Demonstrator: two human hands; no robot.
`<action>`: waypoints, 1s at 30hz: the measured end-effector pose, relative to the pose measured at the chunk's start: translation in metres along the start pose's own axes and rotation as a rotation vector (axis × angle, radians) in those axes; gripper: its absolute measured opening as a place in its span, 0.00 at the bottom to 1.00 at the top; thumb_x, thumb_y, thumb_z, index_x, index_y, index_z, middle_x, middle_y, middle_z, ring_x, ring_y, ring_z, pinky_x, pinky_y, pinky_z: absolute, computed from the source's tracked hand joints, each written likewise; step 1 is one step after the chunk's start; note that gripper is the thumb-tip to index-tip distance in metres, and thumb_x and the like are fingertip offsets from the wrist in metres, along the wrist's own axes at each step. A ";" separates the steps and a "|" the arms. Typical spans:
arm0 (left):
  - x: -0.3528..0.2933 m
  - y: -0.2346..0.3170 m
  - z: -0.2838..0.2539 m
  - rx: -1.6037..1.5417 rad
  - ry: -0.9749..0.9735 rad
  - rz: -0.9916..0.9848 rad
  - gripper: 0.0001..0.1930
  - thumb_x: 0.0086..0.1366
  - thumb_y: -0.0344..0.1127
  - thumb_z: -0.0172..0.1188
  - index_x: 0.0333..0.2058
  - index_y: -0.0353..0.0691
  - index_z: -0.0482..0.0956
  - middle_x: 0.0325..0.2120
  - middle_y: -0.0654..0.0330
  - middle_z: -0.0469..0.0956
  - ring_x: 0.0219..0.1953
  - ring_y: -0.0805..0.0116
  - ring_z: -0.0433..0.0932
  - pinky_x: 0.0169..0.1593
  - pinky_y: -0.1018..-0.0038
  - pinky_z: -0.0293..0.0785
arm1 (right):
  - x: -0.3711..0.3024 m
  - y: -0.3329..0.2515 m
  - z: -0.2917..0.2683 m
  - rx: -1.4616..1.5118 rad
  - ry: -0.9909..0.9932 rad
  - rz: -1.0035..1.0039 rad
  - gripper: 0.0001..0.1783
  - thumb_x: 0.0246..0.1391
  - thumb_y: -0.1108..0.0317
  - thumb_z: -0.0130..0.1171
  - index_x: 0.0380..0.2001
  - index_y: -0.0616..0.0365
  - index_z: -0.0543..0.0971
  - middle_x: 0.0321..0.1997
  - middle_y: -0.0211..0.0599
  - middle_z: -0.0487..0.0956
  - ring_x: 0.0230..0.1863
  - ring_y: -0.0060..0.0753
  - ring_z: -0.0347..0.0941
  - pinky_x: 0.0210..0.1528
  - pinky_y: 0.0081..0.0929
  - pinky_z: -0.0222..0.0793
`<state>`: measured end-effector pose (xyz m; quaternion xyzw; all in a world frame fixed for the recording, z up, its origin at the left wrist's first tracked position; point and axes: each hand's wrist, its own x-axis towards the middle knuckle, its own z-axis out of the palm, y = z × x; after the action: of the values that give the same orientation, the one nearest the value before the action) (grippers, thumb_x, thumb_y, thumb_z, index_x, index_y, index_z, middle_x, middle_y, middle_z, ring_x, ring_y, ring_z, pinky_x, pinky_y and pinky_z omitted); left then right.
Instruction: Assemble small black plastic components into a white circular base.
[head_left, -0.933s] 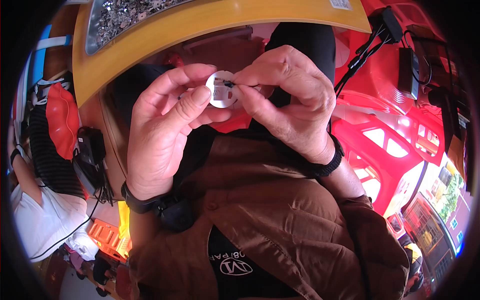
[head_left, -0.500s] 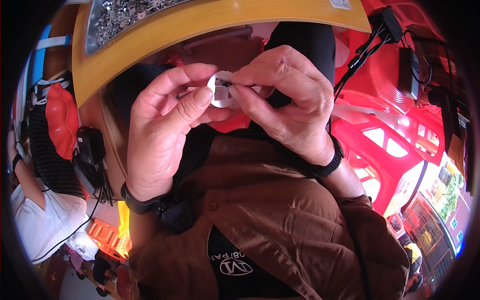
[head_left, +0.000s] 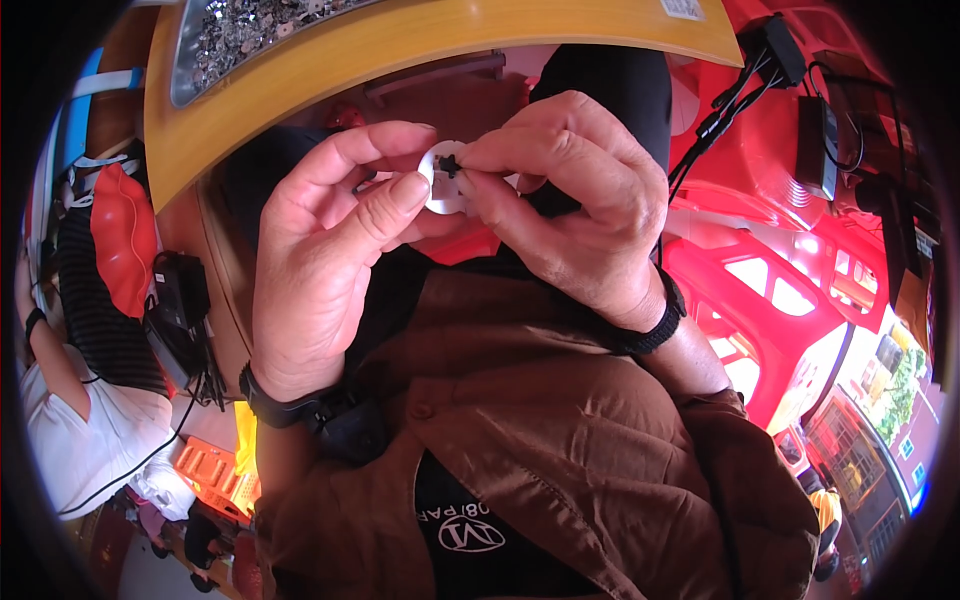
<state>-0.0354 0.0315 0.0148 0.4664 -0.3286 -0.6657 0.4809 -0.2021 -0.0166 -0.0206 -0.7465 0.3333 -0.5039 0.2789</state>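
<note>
Between my hands, above my lap, is a small round white plastic part, shaped like a short open cup. My left hand grips its left side between thumb and fingers. A tiny black piece sits at the part's opening. My right hand pinches that black piece between thumb and index finger. The fingertips partly cover both pieces, so I cannot tell how far the black piece goes into the white one.
A yellow-brown table curves across the top, bearing a metal tray of small metal parts. Red plastic stools stand to the right, near black cables. At the left are a red scalloped bowl and a person in white.
The black piece has turned slightly and shows more between my right fingertips. The white part has shifted a little to the right; both hands keep their grip.
</note>
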 end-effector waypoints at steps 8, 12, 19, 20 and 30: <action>0.001 0.003 0.000 -0.042 0.040 -0.014 0.12 0.62 0.29 0.53 0.44 0.33 0.72 0.37 0.58 0.75 0.38 0.71 0.76 0.36 0.75 0.77 | 0.004 -0.002 -0.005 0.066 0.004 0.063 0.08 0.34 0.77 0.65 0.23 0.55 0.79 0.23 0.33 0.74 0.22 0.28 0.72 0.22 0.21 0.68; 0.001 0.003 0.002 -0.033 0.019 -0.012 0.11 0.62 0.30 0.53 0.43 0.33 0.72 0.35 0.59 0.75 0.37 0.72 0.76 0.35 0.76 0.77 | 0.005 -0.005 -0.004 0.147 -0.010 0.135 0.08 0.33 0.77 0.65 0.23 0.56 0.79 0.23 0.32 0.74 0.22 0.28 0.72 0.22 0.20 0.67; 0.000 0.002 -0.001 -0.028 0.014 -0.043 0.11 0.62 0.31 0.54 0.41 0.33 0.72 0.34 0.58 0.76 0.35 0.73 0.76 0.32 0.77 0.78 | 0.008 0.005 -0.005 -0.120 0.056 -0.262 0.14 0.29 0.82 0.65 0.26 0.60 0.79 0.24 0.33 0.74 0.22 0.26 0.70 0.21 0.19 0.66; 0.000 0.003 -0.001 -0.038 0.020 -0.052 0.10 0.62 0.31 0.54 0.41 0.33 0.72 0.34 0.58 0.76 0.35 0.73 0.76 0.32 0.77 0.78 | 0.009 0.006 -0.006 -0.179 0.060 -0.368 0.14 0.28 0.82 0.65 0.26 0.60 0.78 0.24 0.33 0.74 0.22 0.27 0.70 0.20 0.20 0.66; 0.002 0.001 0.004 -0.051 0.036 -0.044 0.10 0.61 0.28 0.54 0.41 0.32 0.71 0.33 0.56 0.77 0.35 0.69 0.78 0.35 0.75 0.78 | 0.005 0.011 0.003 -0.292 0.028 -0.465 0.14 0.24 0.74 0.65 0.22 0.57 0.75 0.23 0.28 0.70 0.21 0.26 0.68 0.18 0.20 0.64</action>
<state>-0.0391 0.0292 0.0163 0.4732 -0.2923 -0.6758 0.4836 -0.2005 -0.0272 -0.0271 -0.8282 0.2259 -0.5113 0.0404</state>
